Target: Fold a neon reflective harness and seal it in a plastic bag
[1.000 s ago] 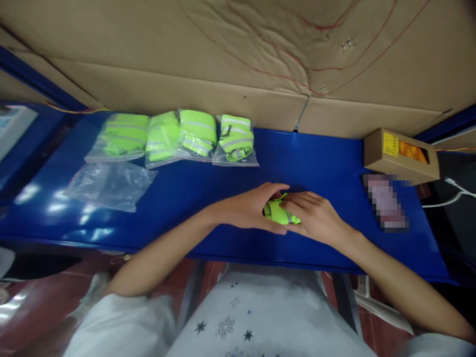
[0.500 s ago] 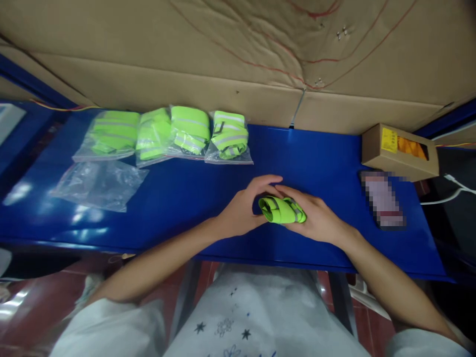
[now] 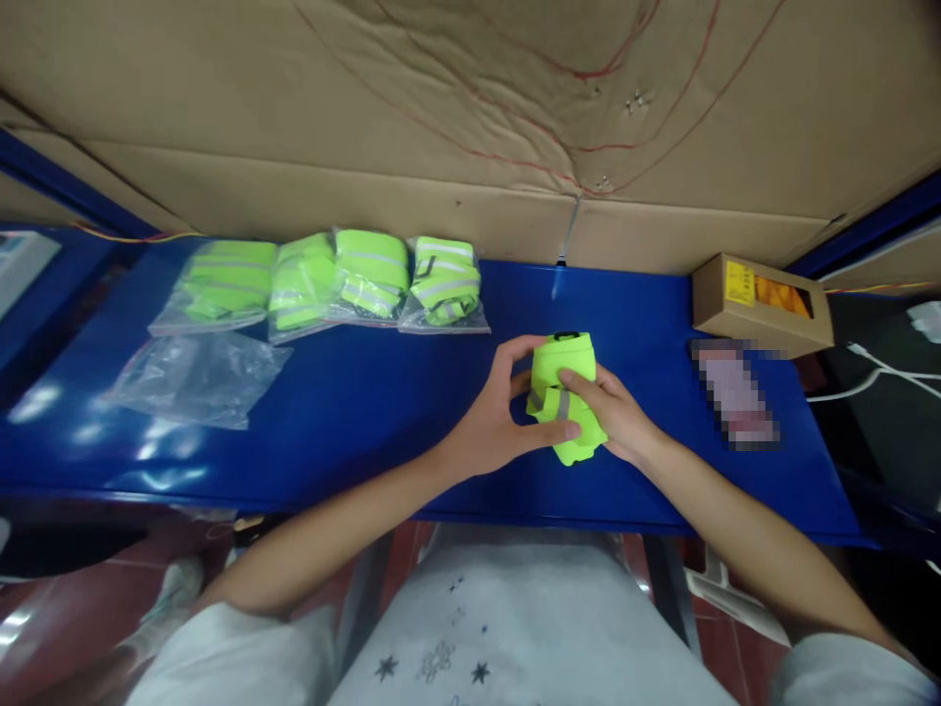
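Observation:
Both hands grip one folded neon-yellow reflective strap (image 3: 575, 441), held over the blue table near its front edge. Grey reflective stripes cross it, and a small black buckle-like piece shows at its top. My left hand (image 3: 496, 412) holds it from the left, thumb across its front and fingers curled behind. From the right, my right hand (image 3: 621, 412) pinches it with the thumb on its face; the other fingers are mostly hidden behind the bundle.
Several clear bags (image 3: 374, 275) of folded neon-yellow straps line the back left of the blue table (image 3: 353, 412). A flat clear bag (image 3: 195, 378) lies in front of them. At right are a cardboard box (image 3: 765, 304) and a blurred phone-like object (image 3: 735, 392). Cardboard (image 3: 330, 176) covers the back wall.
The strap bundle has turned from lying sideways to upright, its broad face now showing. My left hand has closed onto it, and my right thumb has moved onto its front.

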Demonstrator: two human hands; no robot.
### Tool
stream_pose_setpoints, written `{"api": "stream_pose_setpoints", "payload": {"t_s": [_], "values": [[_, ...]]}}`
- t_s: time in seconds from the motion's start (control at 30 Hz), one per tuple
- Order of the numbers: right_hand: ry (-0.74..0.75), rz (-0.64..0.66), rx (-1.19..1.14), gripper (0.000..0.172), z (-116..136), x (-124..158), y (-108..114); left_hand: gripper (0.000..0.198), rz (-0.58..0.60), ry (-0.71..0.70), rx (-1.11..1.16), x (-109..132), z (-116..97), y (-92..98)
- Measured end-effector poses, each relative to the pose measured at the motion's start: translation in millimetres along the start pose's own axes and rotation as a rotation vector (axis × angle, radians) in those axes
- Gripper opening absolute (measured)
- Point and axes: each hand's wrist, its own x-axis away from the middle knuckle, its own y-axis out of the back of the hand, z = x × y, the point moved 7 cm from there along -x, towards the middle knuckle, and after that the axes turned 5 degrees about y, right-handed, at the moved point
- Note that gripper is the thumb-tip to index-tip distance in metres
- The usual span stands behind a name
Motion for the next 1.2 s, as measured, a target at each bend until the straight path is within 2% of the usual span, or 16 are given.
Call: {"api": "stream_pose_setpoints", "payload": {"t_s": [0.07, 0.23, 0.37, 0.43, 0.57, 0.63, 0.7, 0.77, 0.87, 0.97, 1.1, 1.2], "values": [[-0.021, -0.015, -0.022, 0.05, 0, 0, 0, 0.077, 0.023, 0.01, -0.015, 2, 5, -3.0], [-0.076, -0.04, -0.089, 0.055, -4, -1, 2, 0.059, 0.075, 0.109, 0.108, -4, 19, -3.3], [-0.088, -0.04, -0.091, 0.062, -5, -1, 2, 0.046, 0.048, 0.044, 0.065, -7, 21, 1.6], [-0.054, -0.042, -0.062, 0.061, -4, -2, 1, 0.045, 0.014, -0.076, -0.103, -4, 14, 3.1], [0.057, -0.082, 0.009, 0.058, 2, -2, 3, 0.049, -0.145, -0.4, -0.699, 10, -11, 0.9], [0.098, -0.103, 0.046, 0.056, 5, -1, 4, 0.039, -0.221, -0.591, -0.987, 20, -23, -6.1], [0.122, -0.117, 0.08, 0.054, 7, 1, 4, 0.031, -0.249, -0.751, -1.219, 28, -29, -15.9], [0.137, -0.119, 0.1, 0.053, 8, 2, 3, 0.03, -0.249, -0.806, -1.394, 32, -29, -23.3], [0.165, -0.116, 0.126, 0.051, 9, 4, 2, 0.031, -0.246, -0.785, -1.506, 32, -25, -28.3], [0.208, -0.129, 0.169, 0.046, 8, 3, 3, 0.028, -0.217, -0.675, -1.484, 26, -20, -27.8], [0.281, -0.154, 0.229, 0.044, 10, 1, 7, 0.028, -0.157, -0.494, -1.352, 15, -16, -21.1], [0.325, -0.156, 0.271, 0.044, 12, -1, 9, 0.023, -0.178, -0.423, -1.134, 10, -21, -11.4]]}}
